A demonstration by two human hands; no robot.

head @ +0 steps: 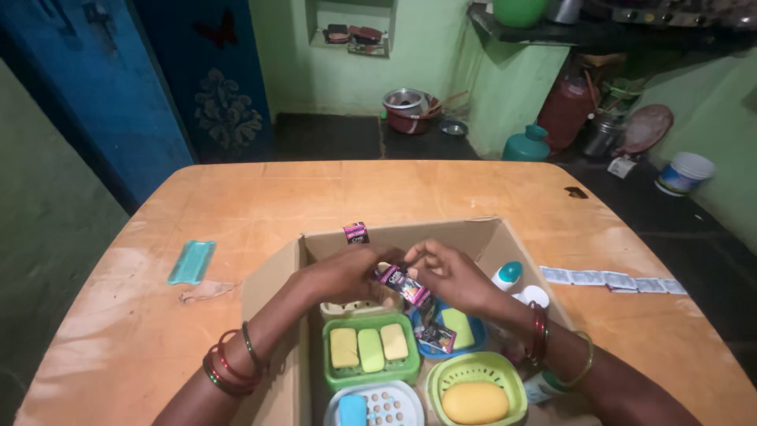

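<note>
Yellow soap (475,402) sits nearest you inside the cardboard box (272,272).
Your left hand (347,272) and right hand (449,272) pinch one sachet strip (404,284) above it; uneven pulling could tear it.

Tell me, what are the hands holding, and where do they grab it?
Both hands, left hand and right hand, pinch a small pink-and-black sachet, one at each end.

1. Teal comb (192,262) lying flat near the left edge of the wooden tabletop (394,189).
2. Strip of small white packets (613,279) stretched along the right side.
3. Red pot (410,110) on the dark floor beyond.
4. White tub (684,173) far right.
5. Teal jug (527,145) beside the green wall.
</note>
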